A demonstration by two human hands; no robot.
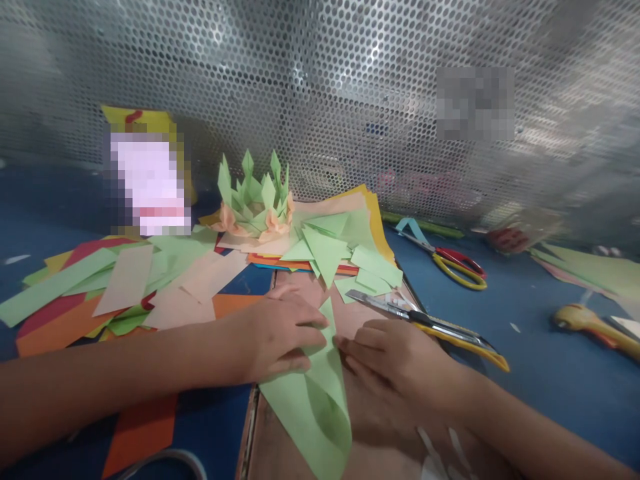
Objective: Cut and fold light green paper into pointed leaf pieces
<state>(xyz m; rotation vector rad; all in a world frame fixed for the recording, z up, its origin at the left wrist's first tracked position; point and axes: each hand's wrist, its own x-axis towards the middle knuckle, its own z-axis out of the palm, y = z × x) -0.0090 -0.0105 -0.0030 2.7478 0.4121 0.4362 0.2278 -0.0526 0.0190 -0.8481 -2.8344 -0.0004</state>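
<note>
The fingers [313,338] of the left hand [273,327] lie loosely spread over a light green sheet [320,407], resting on it without gripping. The right hand [400,353] is half curled, its fingertips touching the sheet's right edge; whether they pinch the paper I cannot tell. This sheet is on the brown board [377,433], partly curled up near the board's near end, with one corner reaching over the board's left edge.

At the far end of the board are folded and cut green pieces [325,250], with a stack of coloured sheets [361,205] behind them. A green and peach paper crown [269,193] stands beyond the board, towards its left. Left of the board, paper strips [125,267] in green, peach, red and orange lie heaped on the blue table [520,293]. A yellow-handled cutter [450,330] rests across the board's right edge, just beside the right hand. Right of the board, farther back, lie scissors [460,268] with red and yellow handles.
</note>
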